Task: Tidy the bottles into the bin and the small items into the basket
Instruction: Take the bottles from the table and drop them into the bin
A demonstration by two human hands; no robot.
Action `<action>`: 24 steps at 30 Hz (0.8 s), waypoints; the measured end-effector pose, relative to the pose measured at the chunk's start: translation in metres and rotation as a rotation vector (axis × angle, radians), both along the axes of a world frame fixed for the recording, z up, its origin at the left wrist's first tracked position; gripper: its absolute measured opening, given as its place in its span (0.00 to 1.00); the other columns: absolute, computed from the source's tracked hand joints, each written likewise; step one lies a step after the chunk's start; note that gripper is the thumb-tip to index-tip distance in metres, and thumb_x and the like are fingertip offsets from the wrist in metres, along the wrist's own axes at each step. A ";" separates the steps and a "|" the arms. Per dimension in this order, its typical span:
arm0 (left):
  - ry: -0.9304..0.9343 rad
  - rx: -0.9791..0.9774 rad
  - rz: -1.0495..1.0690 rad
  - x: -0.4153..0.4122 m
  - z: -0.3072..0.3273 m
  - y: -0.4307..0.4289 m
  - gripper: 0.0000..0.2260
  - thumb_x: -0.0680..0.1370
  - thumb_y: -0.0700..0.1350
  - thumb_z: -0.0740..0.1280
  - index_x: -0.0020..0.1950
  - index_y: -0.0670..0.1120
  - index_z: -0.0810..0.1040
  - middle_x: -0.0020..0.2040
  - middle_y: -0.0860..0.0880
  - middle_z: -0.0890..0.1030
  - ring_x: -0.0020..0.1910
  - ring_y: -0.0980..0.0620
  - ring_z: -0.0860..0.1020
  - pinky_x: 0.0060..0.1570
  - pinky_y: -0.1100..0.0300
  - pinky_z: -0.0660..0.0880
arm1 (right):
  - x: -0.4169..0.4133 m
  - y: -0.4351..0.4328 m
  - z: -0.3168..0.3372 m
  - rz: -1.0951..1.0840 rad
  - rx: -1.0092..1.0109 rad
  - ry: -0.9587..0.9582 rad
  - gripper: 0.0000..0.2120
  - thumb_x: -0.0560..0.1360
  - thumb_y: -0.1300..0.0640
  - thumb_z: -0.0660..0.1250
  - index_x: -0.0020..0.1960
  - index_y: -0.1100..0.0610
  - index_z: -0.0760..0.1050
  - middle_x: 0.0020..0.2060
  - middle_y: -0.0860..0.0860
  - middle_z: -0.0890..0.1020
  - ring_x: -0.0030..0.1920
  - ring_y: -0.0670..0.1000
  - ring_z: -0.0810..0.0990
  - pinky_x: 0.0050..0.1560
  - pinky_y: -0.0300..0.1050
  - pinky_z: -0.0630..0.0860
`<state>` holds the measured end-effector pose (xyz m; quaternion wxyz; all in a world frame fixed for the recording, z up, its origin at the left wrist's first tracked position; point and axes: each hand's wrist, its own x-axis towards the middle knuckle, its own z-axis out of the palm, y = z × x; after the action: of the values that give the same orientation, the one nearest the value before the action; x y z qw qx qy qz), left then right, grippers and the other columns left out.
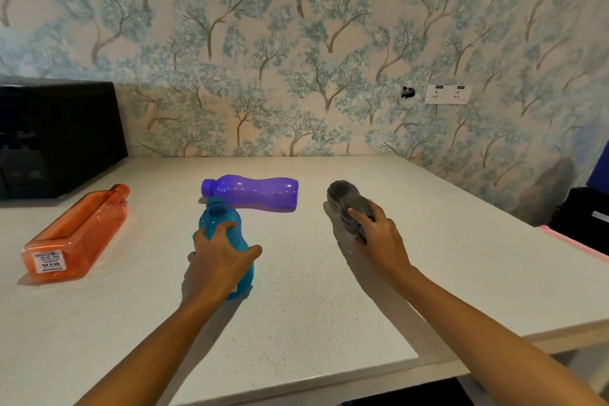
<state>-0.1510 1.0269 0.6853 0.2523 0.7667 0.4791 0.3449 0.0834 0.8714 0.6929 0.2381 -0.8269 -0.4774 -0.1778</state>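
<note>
Several bottles lie on the white counter (296,306). My left hand (220,264) grips a teal bottle (221,221) that points away from me, its cap near a purple bottle (253,192) lying crosswise behind it. My right hand (379,237) is closed around a grey bottle (346,199), lifted slightly and blurred. An orange rectangular bottle (79,234) with a white label rests on its side at the left, untouched. No bin or basket is in view.
A black appliance (56,138) stands at the back left against the patterned wall. A dark object (583,217) and a pink strip (573,242) sit past the counter's right edge. A wall socket (447,94) is above the counter.
</note>
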 end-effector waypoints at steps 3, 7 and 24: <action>-0.056 0.030 -0.058 0.001 0.000 -0.016 0.31 0.70 0.57 0.72 0.69 0.51 0.67 0.70 0.43 0.64 0.61 0.40 0.72 0.56 0.46 0.74 | -0.010 -0.015 0.002 0.023 0.026 -0.066 0.24 0.76 0.63 0.66 0.71 0.56 0.69 0.73 0.61 0.65 0.62 0.65 0.74 0.61 0.55 0.76; -0.133 0.095 -0.164 0.001 0.002 -0.043 0.31 0.69 0.53 0.74 0.70 0.50 0.67 0.70 0.44 0.63 0.61 0.43 0.73 0.55 0.50 0.76 | -0.030 -0.042 -0.001 0.008 0.079 -0.202 0.26 0.71 0.66 0.72 0.68 0.57 0.73 0.68 0.65 0.70 0.57 0.68 0.78 0.52 0.59 0.81; -0.435 0.044 -0.807 0.031 -0.010 -0.181 0.35 0.64 0.48 0.76 0.66 0.68 0.65 0.68 0.61 0.62 0.59 0.66 0.69 0.54 0.71 0.70 | -0.104 -0.203 -0.020 -0.290 0.422 -0.262 0.32 0.68 0.65 0.75 0.70 0.54 0.69 0.72 0.57 0.67 0.68 0.59 0.71 0.68 0.52 0.69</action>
<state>-0.1198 0.8456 0.6755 0.4447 0.8069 0.0707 0.3823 -0.0204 0.6681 0.6727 0.3133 -0.7888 -0.3332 -0.4107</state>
